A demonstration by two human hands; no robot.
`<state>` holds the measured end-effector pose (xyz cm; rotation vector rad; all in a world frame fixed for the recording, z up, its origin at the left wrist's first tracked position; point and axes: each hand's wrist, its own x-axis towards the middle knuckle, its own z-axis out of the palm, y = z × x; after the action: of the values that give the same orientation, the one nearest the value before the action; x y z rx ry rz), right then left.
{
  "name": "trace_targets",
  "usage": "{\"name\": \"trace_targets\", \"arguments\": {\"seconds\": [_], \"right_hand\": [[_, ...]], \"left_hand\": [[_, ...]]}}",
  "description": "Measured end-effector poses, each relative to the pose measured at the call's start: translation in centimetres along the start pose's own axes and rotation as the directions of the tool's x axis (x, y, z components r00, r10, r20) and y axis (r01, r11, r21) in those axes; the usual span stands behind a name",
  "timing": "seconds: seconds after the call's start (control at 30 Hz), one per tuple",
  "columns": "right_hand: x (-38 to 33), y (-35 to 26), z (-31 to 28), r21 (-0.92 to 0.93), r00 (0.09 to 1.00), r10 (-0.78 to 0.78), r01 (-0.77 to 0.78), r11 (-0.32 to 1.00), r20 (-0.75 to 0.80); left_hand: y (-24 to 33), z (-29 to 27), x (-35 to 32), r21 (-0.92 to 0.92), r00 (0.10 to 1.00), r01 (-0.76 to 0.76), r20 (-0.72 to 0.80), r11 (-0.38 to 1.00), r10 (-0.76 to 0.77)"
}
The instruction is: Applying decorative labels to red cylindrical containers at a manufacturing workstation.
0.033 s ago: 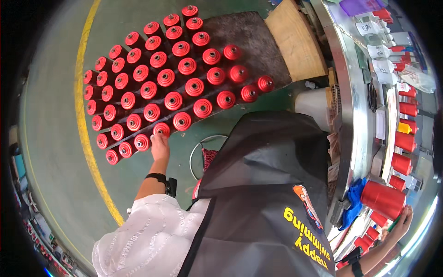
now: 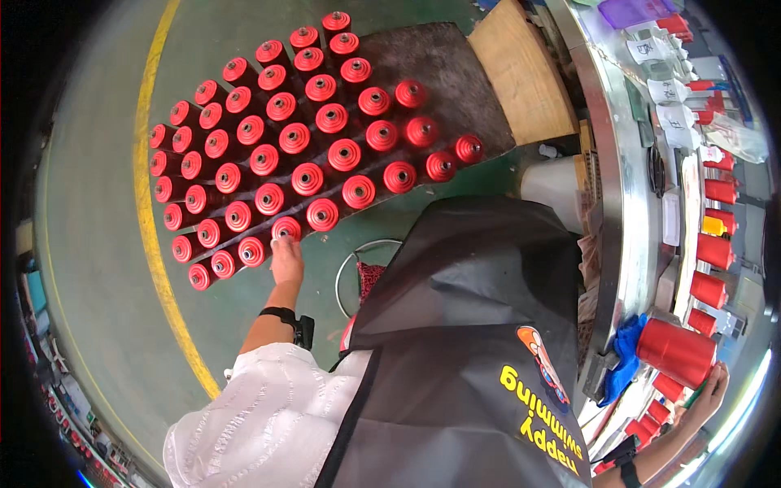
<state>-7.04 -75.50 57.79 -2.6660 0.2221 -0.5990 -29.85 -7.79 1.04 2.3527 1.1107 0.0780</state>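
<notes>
My left hand [image 2: 286,260] reaches over the near edge of a low dark board [image 2: 439,61] that bears rows of red cylinders. Its fingers are closed at the rim of one red cylinder [image 2: 286,228] with a stepped, ringed top; the fingertips are partly hidden. At the lower right, my right hand [image 2: 711,395] grips the end of a larger-looking red cylinder [image 2: 677,352] lying on its side over the bench. Something green shows beside those fingers. A blue cloth [image 2: 623,358] lies against that cylinder's other end.
The metal bench [image 2: 630,211] runs down the right side, holding several smaller red cylinders [image 2: 709,289], white labelled containers [image 2: 674,122] and a purple tray [image 2: 634,10]. A round metal stool frame [image 2: 338,281] stands near my apron. A yellow line [image 2: 146,154] crosses the green floor.
</notes>
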Motion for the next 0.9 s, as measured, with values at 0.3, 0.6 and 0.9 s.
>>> {"name": "trace_targets", "arguments": {"seconds": [0.3, 0.6, 0.9], "right_hand": [[-1.5, 2.3, 0.6, 0.11, 0.998, -0.033, 0.039, 0.993, -0.06], [-5.0, 4.5, 1.4, 0.156, 0.984, -0.01, 0.039, 0.987, -0.179], [-6.7, 3.4, 2.8, 0.236, 0.964, -0.001, 0.066, 0.969, -0.264]], "left_hand": [[24.4, -5.4, 3.9, -0.444, 0.682, -0.683, -0.105, 0.58, 0.723], [49.5, -8.3, -4.7, -0.688, -0.042, -0.665, -0.355, -0.292, 0.934], [60.1, -8.4, -15.9, -0.781, -0.265, -0.443, -0.354, -0.439, 0.897]]}}
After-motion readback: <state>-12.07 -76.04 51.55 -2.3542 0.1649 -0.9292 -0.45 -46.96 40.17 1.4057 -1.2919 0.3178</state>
